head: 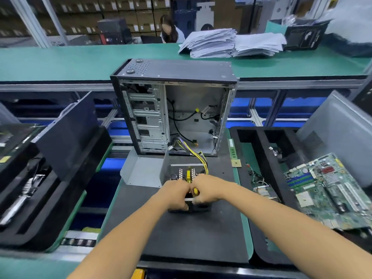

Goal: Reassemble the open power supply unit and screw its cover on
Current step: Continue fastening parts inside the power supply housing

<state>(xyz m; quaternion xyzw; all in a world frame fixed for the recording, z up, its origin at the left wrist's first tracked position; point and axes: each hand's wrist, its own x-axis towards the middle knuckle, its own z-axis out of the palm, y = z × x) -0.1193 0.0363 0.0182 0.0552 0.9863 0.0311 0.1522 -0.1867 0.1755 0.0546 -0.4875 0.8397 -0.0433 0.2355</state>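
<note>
The open power supply unit (186,173) sits on the dark mat in front of me, its circuit board and yellow transformer exposed. Its wire bundle (198,156) runs up into the open computer case (175,109). The bent grey metal cover (141,172) lies just left of the unit. My left hand (176,195) grips the unit's near edge. My right hand (207,190) is closed around a screwdriver with a yellow and black handle (195,191), held against the unit's near side. The tip is hidden between my hands.
A motherboard (330,190) lies in the black foam tray (267,178) on the right, beside a grey side panel (338,133). Another foam tray (36,198) with parts stands at the left. A RAM stick (232,149) rests near the case. A person sits behind the paper stacks (231,44).
</note>
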